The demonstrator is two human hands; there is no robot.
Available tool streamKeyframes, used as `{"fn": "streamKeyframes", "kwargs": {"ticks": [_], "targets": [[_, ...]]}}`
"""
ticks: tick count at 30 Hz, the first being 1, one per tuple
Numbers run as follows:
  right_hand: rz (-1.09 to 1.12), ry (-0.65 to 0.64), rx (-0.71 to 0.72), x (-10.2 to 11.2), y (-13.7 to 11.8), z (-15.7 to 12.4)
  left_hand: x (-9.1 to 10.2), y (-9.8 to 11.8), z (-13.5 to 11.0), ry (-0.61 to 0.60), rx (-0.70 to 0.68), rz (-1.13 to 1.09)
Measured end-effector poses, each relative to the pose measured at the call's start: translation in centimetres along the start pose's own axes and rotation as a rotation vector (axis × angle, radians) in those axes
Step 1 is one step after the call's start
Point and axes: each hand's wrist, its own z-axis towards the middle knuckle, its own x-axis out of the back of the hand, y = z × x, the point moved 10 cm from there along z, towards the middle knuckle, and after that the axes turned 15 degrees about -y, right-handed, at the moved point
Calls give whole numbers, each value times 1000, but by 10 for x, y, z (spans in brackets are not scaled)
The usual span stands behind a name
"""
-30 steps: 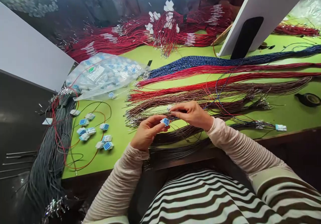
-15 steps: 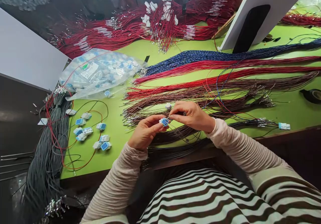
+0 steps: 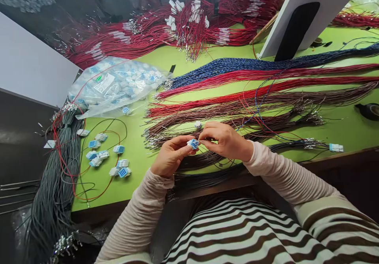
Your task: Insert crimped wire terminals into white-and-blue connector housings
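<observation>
Between the thumb and fingers of my left hand (image 3: 173,153) is a small blue-and-white connector housing (image 3: 194,144), its holed blue face turned toward the right. My right hand (image 3: 223,139) is pinched close against that face, on a thin wire whose end is hidden by the fingertips. Under and behind both hands run brown wires (image 3: 168,128) with metal terminals at their left ends. A white connector (image 3: 198,124) lies just beyond my fingers. Several loose blue-and-white connectors (image 3: 124,172) are scattered on the green table to the left.
A clear plastic bag of connectors (image 3: 118,80) lies at the back left. Blue (image 3: 225,66) and red wire bundles (image 3: 207,80) stretch rightward. Grey wires (image 3: 53,185) hang over the left edge. A white panel (image 3: 284,19) stands behind; a black tape roll (image 3: 368,111) is far right.
My right hand has shifted slightly down and its fingertips are closer to the connector's holed face. My left hand keeps its hold in nearly the same place.
</observation>
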Motion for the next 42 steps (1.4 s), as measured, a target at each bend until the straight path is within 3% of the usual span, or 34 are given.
{"fn": "streamKeyframes", "kwargs": {"ticks": [21,32,42], "targets": [[-127,-33,10,-4,-9,0,4,-2,-2,56,37,16],[-150,-41,54,-4,-15,-2,3,1,-1,26,-1,51],[-162,8,-92,-5,-3,-4,5,5,-3,72,-47,117]]}}
